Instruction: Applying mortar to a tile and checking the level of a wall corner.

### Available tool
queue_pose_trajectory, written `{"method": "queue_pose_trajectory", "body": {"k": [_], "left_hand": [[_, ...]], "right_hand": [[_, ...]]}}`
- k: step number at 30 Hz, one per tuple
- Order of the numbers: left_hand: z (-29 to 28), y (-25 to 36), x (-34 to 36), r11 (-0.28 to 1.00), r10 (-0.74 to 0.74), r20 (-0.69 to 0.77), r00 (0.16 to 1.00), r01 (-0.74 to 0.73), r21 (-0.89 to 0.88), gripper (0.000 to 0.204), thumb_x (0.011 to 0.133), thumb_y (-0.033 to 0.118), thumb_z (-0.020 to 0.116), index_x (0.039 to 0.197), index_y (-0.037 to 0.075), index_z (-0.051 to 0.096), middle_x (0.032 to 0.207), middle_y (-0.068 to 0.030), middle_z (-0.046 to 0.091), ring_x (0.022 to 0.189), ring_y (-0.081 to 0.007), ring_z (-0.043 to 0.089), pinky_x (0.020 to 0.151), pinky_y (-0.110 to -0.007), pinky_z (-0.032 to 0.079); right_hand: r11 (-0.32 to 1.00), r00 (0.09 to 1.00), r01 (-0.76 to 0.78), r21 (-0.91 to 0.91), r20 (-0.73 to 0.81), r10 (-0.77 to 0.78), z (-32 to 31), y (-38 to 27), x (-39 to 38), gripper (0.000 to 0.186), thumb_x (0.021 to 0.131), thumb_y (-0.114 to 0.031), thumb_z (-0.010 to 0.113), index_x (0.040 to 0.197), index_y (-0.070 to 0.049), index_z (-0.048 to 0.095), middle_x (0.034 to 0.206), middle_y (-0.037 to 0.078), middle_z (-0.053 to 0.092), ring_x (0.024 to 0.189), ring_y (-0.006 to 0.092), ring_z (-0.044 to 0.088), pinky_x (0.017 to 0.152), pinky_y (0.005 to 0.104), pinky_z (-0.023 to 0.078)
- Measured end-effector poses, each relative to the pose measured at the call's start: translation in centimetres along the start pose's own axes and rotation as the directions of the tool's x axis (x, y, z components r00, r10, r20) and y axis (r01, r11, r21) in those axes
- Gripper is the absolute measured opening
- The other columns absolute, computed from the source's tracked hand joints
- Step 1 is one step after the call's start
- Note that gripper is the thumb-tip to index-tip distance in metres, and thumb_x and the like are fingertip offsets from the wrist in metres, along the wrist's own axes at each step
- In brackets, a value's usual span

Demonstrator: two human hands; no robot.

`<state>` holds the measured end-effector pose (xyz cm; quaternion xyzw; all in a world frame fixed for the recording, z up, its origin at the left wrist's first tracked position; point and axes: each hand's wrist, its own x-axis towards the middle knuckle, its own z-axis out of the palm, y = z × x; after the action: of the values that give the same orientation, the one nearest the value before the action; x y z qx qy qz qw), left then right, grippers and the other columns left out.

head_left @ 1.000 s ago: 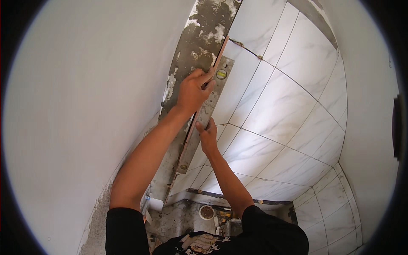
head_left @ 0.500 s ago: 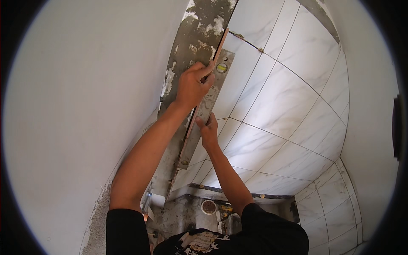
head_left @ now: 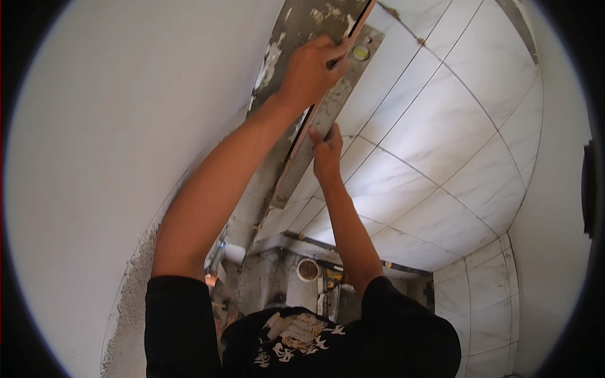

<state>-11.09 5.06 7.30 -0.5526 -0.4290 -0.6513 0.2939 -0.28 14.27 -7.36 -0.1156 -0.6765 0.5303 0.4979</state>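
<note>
Near the top of the picture, my left hand (head_left: 310,77) has its fingers curled round a thin pinkish strip (head_left: 360,22), which runs along the edge between bare grey render (head_left: 296,31) and marble-patterned wall tiles (head_left: 428,126). A grey metal spirit level (head_left: 339,94) with vials lies alongside the strip, on the tile side. Below my left hand, my right hand (head_left: 328,151) grips the level, thumb on its face and fingers round its edge.
A white plastered wall (head_left: 94,145) fills the left, another wall (head_left: 554,189) the right. At the bottom lie a dirty floor (head_left: 252,277), a round bucket (head_left: 308,269), yellow tools (head_left: 334,275) and a white pipe-like piece (head_left: 235,252). Smaller tiles (head_left: 485,290) line the lower right.
The view has shifted, so the tiled wall, both hands, the strip and the level appear higher and further right. Both hands keep their grips; the strip's top end has left the picture.
</note>
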Motion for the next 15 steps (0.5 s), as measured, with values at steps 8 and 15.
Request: {"method": "queue_pose_trajectory", "body": {"k": [8, 15], "left_hand": [[-1.3, 2.0, 0.7, 0.984, -0.177, 0.157, 0.972, 0.178, 0.007, 0.044, 0.086, 0.010, 0.068, 0.130, 0.006, 0.068, 0.108, -0.0186, 0.067, 0.099, -0.0342, 0.067, 0.084, -0.046, 0.052], [-0.5, 0.5, 0.2, 0.999, -0.016, -0.051, 0.999, 0.014, -0.041, 0.033, 0.086, 0.011, 0.072, 0.119, 0.008, 0.074, 0.084, -0.0180, 0.062, 0.076, -0.0339, 0.064, 0.067, -0.041, 0.051]], "right_hand": [[0.995, 0.998, 0.068, 0.073, -0.003, -0.068, 0.0, 1.0, 0.1, 0.027, 0.095, -0.014, 0.070, 0.112, 0.003, 0.057, 0.104, 0.009, 0.064, 0.094, 0.0150, 0.055, 0.087, 0.0296, 0.045], [0.988, 1.000, -0.029, 0.152, 0.013, 0.027, 0.3, 1.1, 0.1, 0.035, 0.095, -0.009, 0.071, 0.124, 0.004, 0.056, 0.117, 0.011, 0.066, 0.102, 0.0166, 0.059, 0.094, 0.0320, 0.046]]}}
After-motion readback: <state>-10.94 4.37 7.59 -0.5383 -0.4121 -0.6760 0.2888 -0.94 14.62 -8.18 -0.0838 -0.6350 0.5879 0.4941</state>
